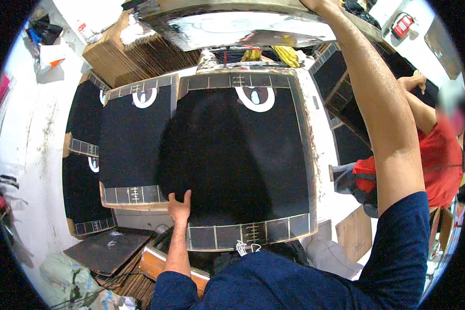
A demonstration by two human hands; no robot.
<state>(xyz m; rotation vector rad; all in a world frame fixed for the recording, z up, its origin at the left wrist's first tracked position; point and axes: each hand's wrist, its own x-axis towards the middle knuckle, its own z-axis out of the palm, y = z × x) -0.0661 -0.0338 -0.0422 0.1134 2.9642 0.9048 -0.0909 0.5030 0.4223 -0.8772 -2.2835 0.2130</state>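
My left hand (179,207) rests at the near edge between two boards, its thumb and fingers apart and nothing held. Under its fingertips is the near left corner of a board covered with black fabric (284,170), edged with dark tape and printed with a white-ringed eye (254,98). Left of it lies a similar black board (134,139) with another eye print. My right hand (319,4), partly cut off by the upper rim, grips the edge of a tilted screen frame (227,11) with a glossy whitish face (243,30) at the far side.
More black boards (82,178) lie farther left. A stack of brown boards (144,54) stands at the back left. At the right, a person in red (439,165) reaches over other black boards (349,139). Sacks (70,279) and a dark panel (108,248) lie lower left.
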